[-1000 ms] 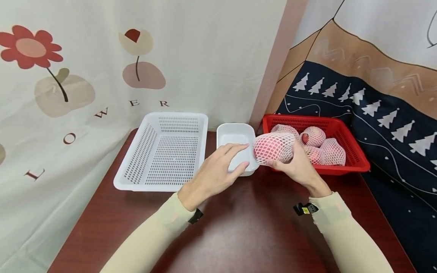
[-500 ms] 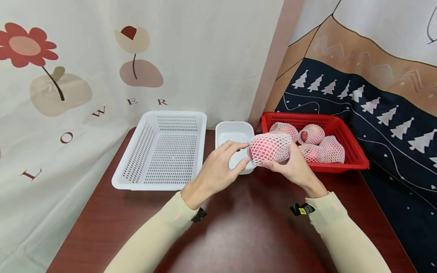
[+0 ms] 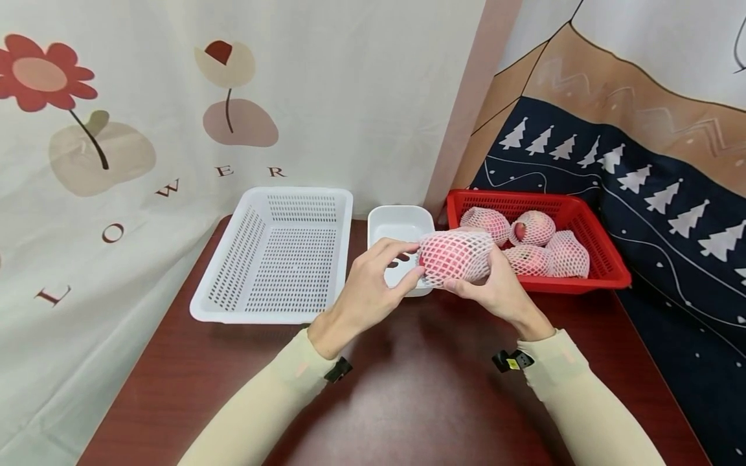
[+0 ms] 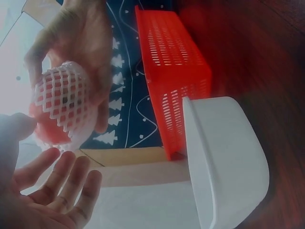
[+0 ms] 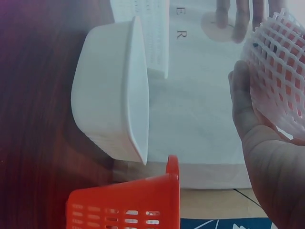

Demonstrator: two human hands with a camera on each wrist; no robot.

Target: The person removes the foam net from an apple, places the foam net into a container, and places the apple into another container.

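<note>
In the head view, my right hand [image 3: 504,288] grips a red fruit in a white foam net [image 3: 454,257], thumb on the near side. It is held up over the front right of a small white tub [image 3: 401,217]. My left hand [image 3: 370,288] is at the fruit's left end, thumb and index spread apart with their tips right at the net. In the left wrist view, bare red skin shows at that end of the netted fruit [image 4: 62,105], and the left hand's other fingers [image 4: 88,191] stand free. My right thumb [image 5: 242,90] lies along the net in the right wrist view.
A red basket [image 3: 609,275] at the right holds several netted fruits [image 3: 535,228]. To the left stands a white perforated basket [image 3: 201,310]. All rest on a dark red-brown table [image 3: 408,388], with printed curtains [image 3: 350,97] behind.
My right hand has carried the netted fruit left and slightly down, away from the red basket. The left hand's thumb and index, earlier apart from it, are now at its end.
</note>
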